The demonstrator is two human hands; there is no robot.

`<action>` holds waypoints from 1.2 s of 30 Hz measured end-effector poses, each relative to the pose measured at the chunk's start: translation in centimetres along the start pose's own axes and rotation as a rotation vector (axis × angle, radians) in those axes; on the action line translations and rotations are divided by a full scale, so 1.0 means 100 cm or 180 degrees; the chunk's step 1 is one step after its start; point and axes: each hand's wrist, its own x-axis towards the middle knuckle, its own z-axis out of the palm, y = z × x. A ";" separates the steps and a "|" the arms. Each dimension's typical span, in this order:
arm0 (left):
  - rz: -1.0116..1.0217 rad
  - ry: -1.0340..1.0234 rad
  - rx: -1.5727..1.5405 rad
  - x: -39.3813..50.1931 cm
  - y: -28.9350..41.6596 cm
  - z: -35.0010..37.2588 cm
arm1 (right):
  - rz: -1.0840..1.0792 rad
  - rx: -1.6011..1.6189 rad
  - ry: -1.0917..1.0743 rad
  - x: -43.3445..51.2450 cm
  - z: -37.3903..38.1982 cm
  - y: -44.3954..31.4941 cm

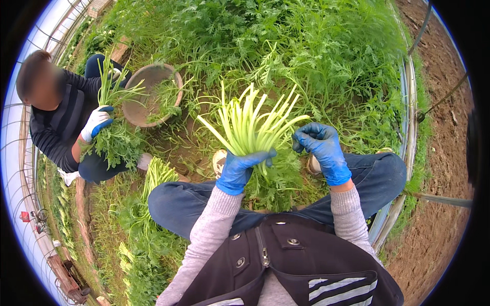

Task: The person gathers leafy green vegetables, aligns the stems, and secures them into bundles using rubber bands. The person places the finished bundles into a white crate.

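Note:
My left hand [242, 168], in a blue rubber glove, is closed around a bunch of leafy greens. Its pale green stems [249, 126] fan out above my fist, cut ends pointing away from me. Below the fist hang the feathery leaves [273, 187], between my knees. My right hand [322, 149], gloved in blue too, is raised just right of the bunch. Its fingers are curled in close to the thumb, and nothing shows between them. One bent stem ends just above these fingers, seemingly apart from them.
Dense leafy greens [268, 42] grow ahead. At left, a crouching co-worker [61, 114] in white-and-blue gloves holds greens beside a round basin [147, 72]. Cut bunches [159, 176] lie by my left knee. A long rail [410, 103] separates the bed from bare soil [446, 126] at right.

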 end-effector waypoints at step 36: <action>-0.0356 -0.0371 -0.0126 -0.002 -0.008 0.004 | -0.0046 -0.0509 -0.0681 0.022 0.045 -0.010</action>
